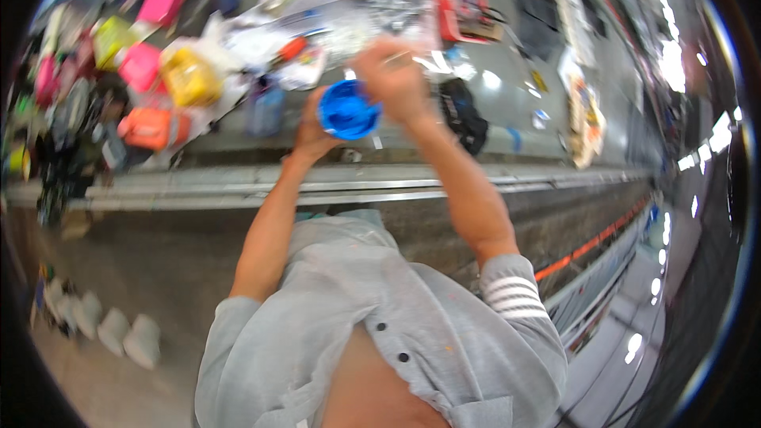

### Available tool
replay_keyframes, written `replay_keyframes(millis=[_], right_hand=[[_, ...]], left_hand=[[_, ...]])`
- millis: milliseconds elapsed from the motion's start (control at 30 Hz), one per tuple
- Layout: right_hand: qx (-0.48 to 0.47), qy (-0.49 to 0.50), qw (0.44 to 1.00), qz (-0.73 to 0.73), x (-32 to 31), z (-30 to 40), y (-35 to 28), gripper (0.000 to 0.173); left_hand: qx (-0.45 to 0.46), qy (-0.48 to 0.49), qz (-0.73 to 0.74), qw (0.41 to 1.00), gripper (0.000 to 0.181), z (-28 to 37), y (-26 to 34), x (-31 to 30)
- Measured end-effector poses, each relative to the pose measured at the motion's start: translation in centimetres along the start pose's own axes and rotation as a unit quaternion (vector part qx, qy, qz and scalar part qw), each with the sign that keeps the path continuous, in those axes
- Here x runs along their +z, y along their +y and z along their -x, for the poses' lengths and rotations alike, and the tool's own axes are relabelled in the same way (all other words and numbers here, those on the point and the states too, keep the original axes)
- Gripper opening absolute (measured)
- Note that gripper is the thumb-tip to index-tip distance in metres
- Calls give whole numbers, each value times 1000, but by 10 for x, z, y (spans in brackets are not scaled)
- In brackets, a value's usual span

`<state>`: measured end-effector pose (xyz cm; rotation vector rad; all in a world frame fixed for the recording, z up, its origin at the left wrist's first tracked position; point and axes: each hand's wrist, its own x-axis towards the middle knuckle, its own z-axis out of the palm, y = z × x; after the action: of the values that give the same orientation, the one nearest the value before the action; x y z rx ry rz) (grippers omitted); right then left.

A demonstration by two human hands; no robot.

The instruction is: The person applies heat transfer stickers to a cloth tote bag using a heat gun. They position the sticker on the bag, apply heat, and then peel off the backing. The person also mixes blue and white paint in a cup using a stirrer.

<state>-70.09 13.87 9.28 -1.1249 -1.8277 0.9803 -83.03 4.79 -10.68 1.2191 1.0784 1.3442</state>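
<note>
My left hand (314,125) grips the side of a round cup or tub (349,110) at the table's near edge. Glossy blue liquid, like paint or ink, shows inside it. Just right of the tub, my right hand (393,80) is curled with its fingers at the rim, blurred by motion. A thin pale streak crosses that fist; whether it is a held stick cannot be made out. To the left stands a translucent bluish bottle (265,110). A black object (464,116), too blurred to name, lies right of my right forearm.
Yellow (191,77), pink (141,65) and orange (156,129) plastic containers crowd the left. Crumpled sheets (255,35) and a red-rimmed tray (465,9) lie farther back. A metal rail (368,187) runs along the table's front. White buckets or cups (142,339) are low at left.
</note>
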Motion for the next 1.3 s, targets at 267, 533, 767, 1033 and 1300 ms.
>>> replay_keyframes(millis=[267, 533, 767, 1033, 1300], right_hand=[[119, 3, 976, -182, -15, -5, -24, 31], [62, 38, 981, -180, -3, -5, -35, 31], [-54, -291, 949, -106, 17, -6, -19, 27], [38, 24, 929, -368, -5, -41, -45, 27], [52, -337, 932, -125, -22, -24, -20, 29]], left_hand=[[3, -16, -139, 990, 101, -12, 29, -9], [18, -16, -170, 985, 99, -13, 26, -13], [112, -74, -198, 971, 98, -31, 33, -26], [-24, 103, -135, 985, 108, 17, 35, 6], [-39, 28, -94, 994, 102, -3, 27, -4]])
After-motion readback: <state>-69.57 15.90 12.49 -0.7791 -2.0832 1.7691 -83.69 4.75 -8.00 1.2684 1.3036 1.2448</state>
